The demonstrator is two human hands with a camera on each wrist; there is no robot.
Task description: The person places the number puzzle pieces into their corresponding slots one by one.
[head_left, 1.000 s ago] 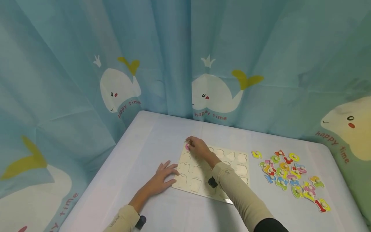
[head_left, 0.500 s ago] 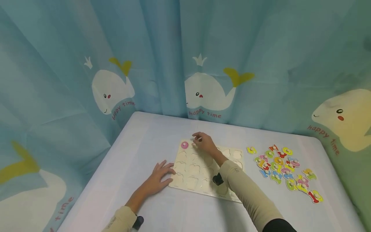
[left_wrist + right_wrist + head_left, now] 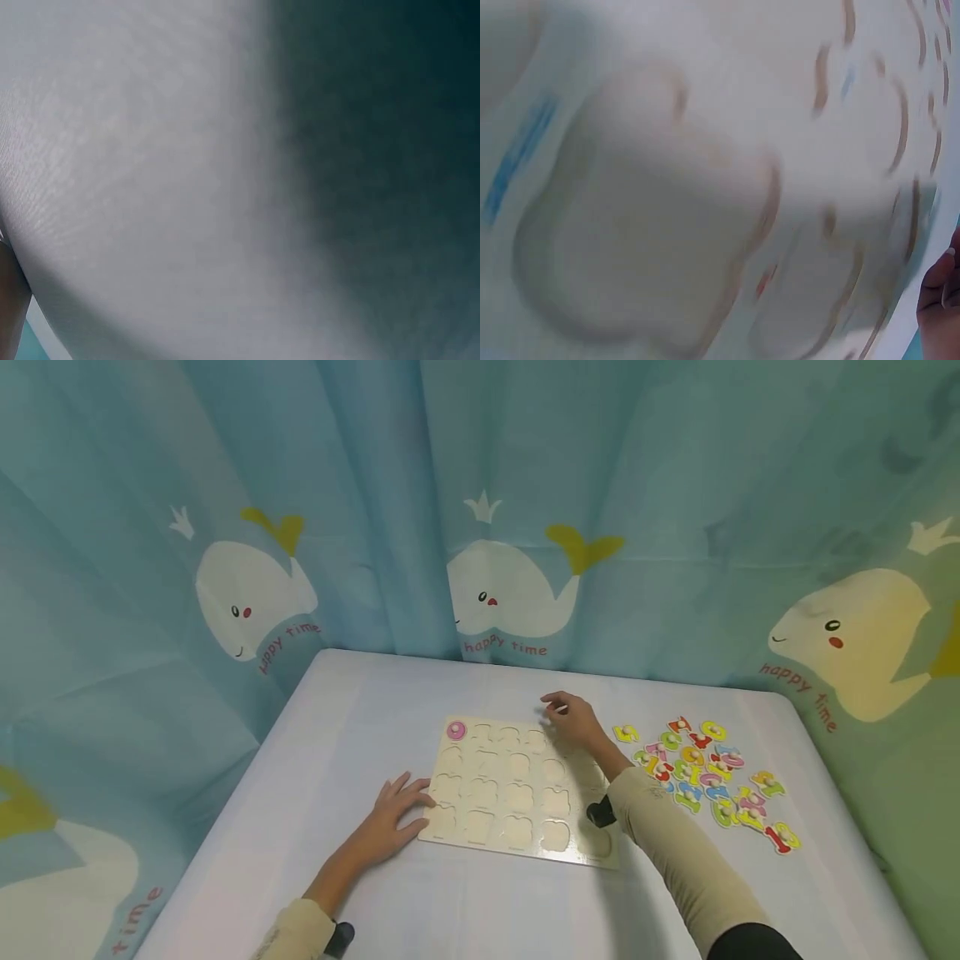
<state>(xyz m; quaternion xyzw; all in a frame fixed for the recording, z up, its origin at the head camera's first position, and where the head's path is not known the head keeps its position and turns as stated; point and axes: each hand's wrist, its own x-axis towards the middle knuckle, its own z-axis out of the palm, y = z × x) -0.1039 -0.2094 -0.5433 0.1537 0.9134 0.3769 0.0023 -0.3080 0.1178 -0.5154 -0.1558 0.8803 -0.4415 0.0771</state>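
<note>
A pale wooden peg-puzzle board [image 3: 498, 781] with rows of shaped recesses lies on the table in the head view. In its far left recess sits a round pink knobbed piece [image 3: 456, 731]. My left hand [image 3: 386, 827] rests with spread fingers at the board's left edge, fingertips right at the rim. Over the far right part of the board hovers my right hand [image 3: 576, 720], fingers loosely bent with nothing between them. The right wrist view shows recesses [image 3: 652, 240] close up and part of that hand [image 3: 939, 300] at the right edge.
Right of the board lies a loose cluster of colourful knobbed number and letter pieces [image 3: 692, 756], with a yellow 5 [image 3: 626, 733] nearest the board. A white cloth covers the table [image 3: 360, 693]. Blue whale-print curtains [image 3: 375, 527] stand behind and at both sides.
My right hand has let go of the pink piece at the far left recess and moved right across the board. The left hand stays at the edge. The head view has turned right.
</note>
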